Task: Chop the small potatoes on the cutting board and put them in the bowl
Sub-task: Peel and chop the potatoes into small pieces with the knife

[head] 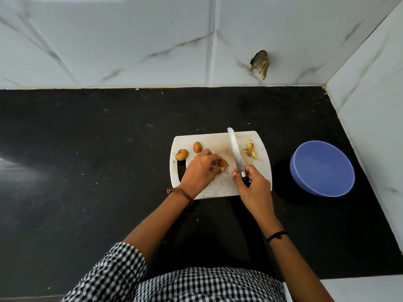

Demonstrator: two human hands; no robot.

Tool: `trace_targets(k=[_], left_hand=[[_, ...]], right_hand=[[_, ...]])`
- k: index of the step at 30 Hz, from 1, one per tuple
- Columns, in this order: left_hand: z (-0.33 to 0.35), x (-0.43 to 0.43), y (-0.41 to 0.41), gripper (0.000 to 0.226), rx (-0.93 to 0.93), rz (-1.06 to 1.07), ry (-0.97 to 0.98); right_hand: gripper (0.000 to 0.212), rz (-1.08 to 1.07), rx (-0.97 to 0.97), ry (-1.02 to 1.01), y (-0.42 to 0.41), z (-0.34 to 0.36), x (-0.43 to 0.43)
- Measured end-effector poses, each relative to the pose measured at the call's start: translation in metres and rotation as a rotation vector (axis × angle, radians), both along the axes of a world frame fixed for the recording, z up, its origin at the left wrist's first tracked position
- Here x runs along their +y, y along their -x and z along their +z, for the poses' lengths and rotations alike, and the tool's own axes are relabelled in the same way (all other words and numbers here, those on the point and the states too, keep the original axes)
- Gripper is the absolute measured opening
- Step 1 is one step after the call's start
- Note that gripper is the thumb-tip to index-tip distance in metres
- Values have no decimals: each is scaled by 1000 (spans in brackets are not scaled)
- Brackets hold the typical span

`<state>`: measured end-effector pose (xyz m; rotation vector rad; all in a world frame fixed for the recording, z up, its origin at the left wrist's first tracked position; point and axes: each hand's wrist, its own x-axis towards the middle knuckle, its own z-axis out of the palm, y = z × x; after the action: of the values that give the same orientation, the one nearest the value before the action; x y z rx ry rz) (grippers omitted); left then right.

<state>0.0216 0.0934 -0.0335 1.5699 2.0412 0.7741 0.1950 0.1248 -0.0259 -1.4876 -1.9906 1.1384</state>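
A white cutting board [218, 140] lies on the black counter. Two whole small potatoes [181, 154] [197, 147] sit at its left end. My left hand [199, 171] holds a third potato [224, 163] near the board's middle, fingers curled around it. My right hand [254, 188] grips the black handle of a knife [235, 152], whose blade points away from me, just right of the held potato and apart from it. A small pile of chopped potato pieces [250, 149] lies at the board's right end. A blue bowl [322, 168] stands to the right of the board; nothing shows inside it.
White marble-tiled walls close the counter at the back and on the right, right behind the bowl. A broken hole [260, 64] marks the back wall. The counter [87, 149] stretches wide to the left of the board.
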Motion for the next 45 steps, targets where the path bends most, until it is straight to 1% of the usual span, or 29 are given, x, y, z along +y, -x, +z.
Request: trace_targets(k=[6,11,17,20,23,27,30,34,38,45], left_hand=[[-2,-1,0,30,-51,5,-32],[2,0,0,29,-118,50,-9],[7,-1,-2,22,-169,107,-4],[13,-1,-4,20,-191,114,12],[17,0,-4,18,-160,97,37],[22,2,-4,18,-104,78,56],[22,5,-4,16,-75,61,89],[22,8,-2,17,-39,29,125],[19,10,0,16,-11,1,135],[20,8,-4,13,-44,20,99]], right_hand=[[26,26,-5,51,2,2,-9],[27,41,-28,59,3,1,-15],[20,85,-96,-9,7,0,-25],[24,103,-162,-77,9,2,-27],[34,127,-246,-153,12,5,-28],[49,192,-470,-190,18,7,-32],[54,240,-595,-193,20,10,-35],[59,274,-688,-205,23,15,-36],[59,279,-724,-236,29,14,-32],[57,281,-713,-227,43,15,-22]])
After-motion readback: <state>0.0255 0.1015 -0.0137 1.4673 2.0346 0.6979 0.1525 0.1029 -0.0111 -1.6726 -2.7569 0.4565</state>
